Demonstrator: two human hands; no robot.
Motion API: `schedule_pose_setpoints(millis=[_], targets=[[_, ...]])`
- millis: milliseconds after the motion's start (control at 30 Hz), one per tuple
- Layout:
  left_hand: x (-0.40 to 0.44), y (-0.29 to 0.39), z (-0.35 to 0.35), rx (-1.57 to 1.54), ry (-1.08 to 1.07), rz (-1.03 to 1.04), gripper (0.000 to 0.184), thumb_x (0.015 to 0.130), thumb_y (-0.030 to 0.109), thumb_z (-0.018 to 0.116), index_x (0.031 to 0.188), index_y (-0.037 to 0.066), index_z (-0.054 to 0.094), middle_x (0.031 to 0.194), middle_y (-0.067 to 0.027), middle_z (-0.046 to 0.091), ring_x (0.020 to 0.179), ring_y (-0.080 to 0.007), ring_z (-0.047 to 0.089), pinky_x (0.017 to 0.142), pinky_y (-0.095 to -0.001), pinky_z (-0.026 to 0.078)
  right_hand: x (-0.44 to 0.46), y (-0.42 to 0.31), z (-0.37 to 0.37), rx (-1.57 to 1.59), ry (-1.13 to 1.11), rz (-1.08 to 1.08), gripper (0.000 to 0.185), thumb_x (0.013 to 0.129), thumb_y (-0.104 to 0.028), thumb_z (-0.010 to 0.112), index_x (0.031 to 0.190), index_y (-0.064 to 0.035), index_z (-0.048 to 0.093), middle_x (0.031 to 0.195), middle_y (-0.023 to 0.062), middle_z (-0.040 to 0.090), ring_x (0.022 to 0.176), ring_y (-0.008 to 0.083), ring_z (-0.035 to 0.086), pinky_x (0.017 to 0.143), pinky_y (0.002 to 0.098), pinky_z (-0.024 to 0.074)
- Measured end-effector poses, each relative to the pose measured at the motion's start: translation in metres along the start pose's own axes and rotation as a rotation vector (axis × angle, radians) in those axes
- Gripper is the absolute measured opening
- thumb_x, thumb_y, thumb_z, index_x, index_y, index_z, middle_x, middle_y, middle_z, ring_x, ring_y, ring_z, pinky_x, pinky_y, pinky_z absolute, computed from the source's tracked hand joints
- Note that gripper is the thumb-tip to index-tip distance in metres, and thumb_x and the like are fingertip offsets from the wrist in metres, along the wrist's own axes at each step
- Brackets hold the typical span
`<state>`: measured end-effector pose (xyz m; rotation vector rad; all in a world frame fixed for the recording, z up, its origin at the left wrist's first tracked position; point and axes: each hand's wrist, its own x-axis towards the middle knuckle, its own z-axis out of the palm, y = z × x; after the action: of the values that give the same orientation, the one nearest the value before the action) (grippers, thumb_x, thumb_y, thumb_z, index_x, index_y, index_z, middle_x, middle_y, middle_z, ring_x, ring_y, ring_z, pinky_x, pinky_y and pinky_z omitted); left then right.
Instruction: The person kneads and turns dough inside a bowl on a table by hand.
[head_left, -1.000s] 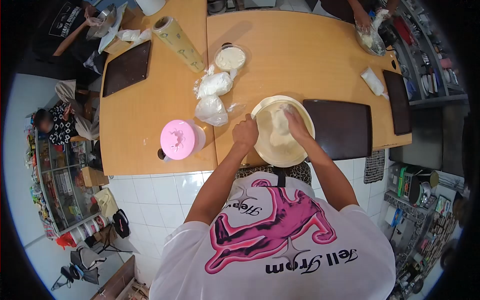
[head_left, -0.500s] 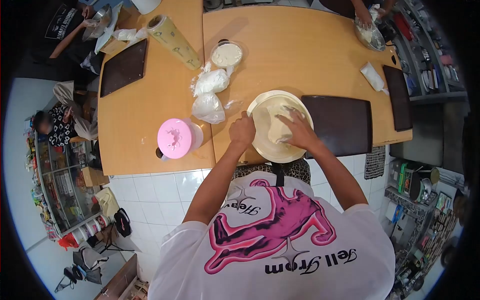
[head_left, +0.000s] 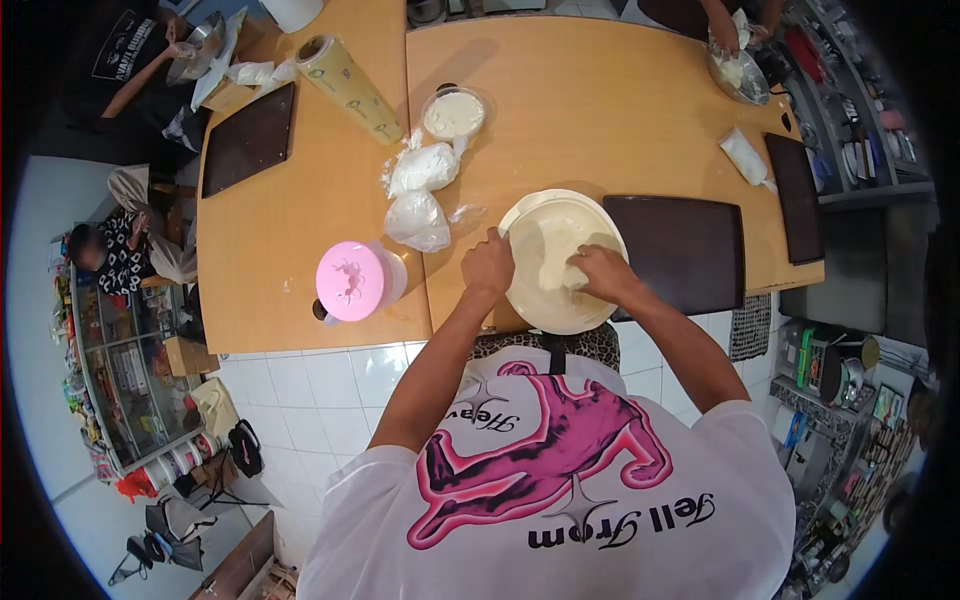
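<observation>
A cream-coloured bowl [head_left: 525, 306] stands near the table's front edge, with pale dough or floury mixture [head_left: 556, 270] inside. My left hand [head_left: 488, 264] is closed on the bowl's left rim. Inside the bowl, on its right side, my right hand [head_left: 606, 276] has its fingers curled into the pale dough; the fingertips are partly hidden. Left of the bowl lie bags of white powder [head_left: 417, 221] and a tub of white powder [head_left: 454, 114]. A pink-lidded jug [head_left: 352, 281] stands farther left.
Dark trays lie right of the bowl [head_left: 675, 250], at the far right [head_left: 795, 200] and at the left [head_left: 248, 140]. A roll of cling film [head_left: 350, 90] lies behind the powder bags. Other people work with bowls at the far corners; a small white bag [head_left: 742, 156] lies right.
My right hand has gone from spread fingers over the dough to curled fingers in it. The bowl has shifted slightly toward me; my left hand keeps its hold on the rim.
</observation>
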<state>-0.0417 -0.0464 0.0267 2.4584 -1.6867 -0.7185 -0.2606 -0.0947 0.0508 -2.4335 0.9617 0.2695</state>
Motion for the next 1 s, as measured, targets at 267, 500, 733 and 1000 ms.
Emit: schedule_pose_setpoints(millis=[267,500,733,1000], targets=[[0.003,-0.005,0.005,-0.004,0.040,-0.008,0.034,0.097,0.033,0.038,0.101,0.002,0.052,0.080,-0.0220,0.067,0.074,-0.0382,0.066,0.064,-0.0460,0.054,0.017,-0.002,0.012,0.283,0.482,-0.004,0.077,0.078,-0.025,0.069,0.140,-0.0031,0.030,0.140,0.0300,0.028,0.131,0.0467,0.024,0.106,0.0481,0.0272],[0.002,-0.005,0.002,-0.004,0.044,-0.024,0.034,0.097,0.033,0.038,0.100,0.002,0.052,0.079,-0.0218,0.066,0.074,-0.0382,0.066,0.064,-0.0457,0.054,-0.007,-0.029,-0.038,0.509,-0.140,-0.017,0.055,0.078,-0.026,0.065,0.129,-0.0093,0.051,0.131,0.0219,0.049,0.124,0.0409,0.041,0.107,0.0463,0.0281],[0.002,-0.005,0.000,-0.024,0.015,-0.029,0.033,0.096,0.033,0.040,0.101,0.003,0.052,0.081,-0.0226,0.066,0.076,-0.0387,0.066,0.066,-0.0471,0.054,0.017,-0.022,0.017,-0.005,0.142,-0.102,0.067,0.075,-0.027,0.071,0.136,-0.0231,0.042,0.144,0.0127,0.035,0.130,0.0384,0.035,0.107,0.0492,0.0296],[0.002,-0.004,-0.002,-0.032,-0.009,-0.045,0.033,0.095,0.033,0.041,0.103,0.003,0.051,0.084,-0.0236,0.066,0.078,-0.0389,0.066,0.067,-0.0465,0.053,0.040,-0.008,0.043,-0.107,0.082,-0.122,0.067,0.072,-0.022,0.072,0.133,-0.0171,0.046,0.132,0.0147,0.049,0.116,0.0363,0.050,0.090,0.0421,0.0474]])
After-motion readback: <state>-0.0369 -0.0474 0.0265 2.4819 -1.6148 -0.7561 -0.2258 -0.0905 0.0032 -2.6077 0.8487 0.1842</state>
